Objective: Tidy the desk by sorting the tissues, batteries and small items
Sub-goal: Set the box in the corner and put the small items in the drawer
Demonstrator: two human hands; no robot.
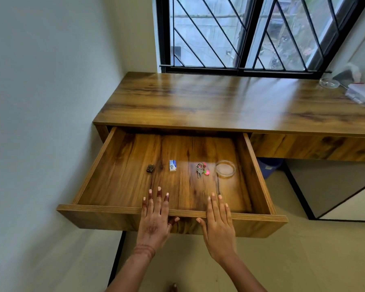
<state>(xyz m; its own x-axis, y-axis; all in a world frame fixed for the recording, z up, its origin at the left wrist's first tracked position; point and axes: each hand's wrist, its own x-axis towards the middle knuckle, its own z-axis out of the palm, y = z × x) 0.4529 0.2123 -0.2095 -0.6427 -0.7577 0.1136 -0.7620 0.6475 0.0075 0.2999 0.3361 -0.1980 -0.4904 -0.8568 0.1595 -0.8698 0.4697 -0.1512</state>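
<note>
Head view:
Left hand (154, 218): grip released, flat on the open drawer (259, 178) front edge
Right hand (218, 223): likewise
Drawer contents: dark clip (150, 168); small box (172, 165); keys (201, 171); clear tape roll (225, 169)
Worktop (219, 102): plastic bags (360, 91) far right

Light source: we are seeing daylight coming in through the barred window (251, 32) at the top.
Brightness: we are getting a soft, even, fairly bright room with no harsh spots.
Glare: the desk top (219, 98) is reflecting the window as a pale sheen, and a fainter glow is lying on the drawer floor (135, 182).
Shadows: we are finding only weak shade under the desk's front edge and below the drawer.
Blur: the plastic bag (360, 91) at far right is looking smeared.
Distortion: we are noticing straight edges bending toward the frame borders.
</note>
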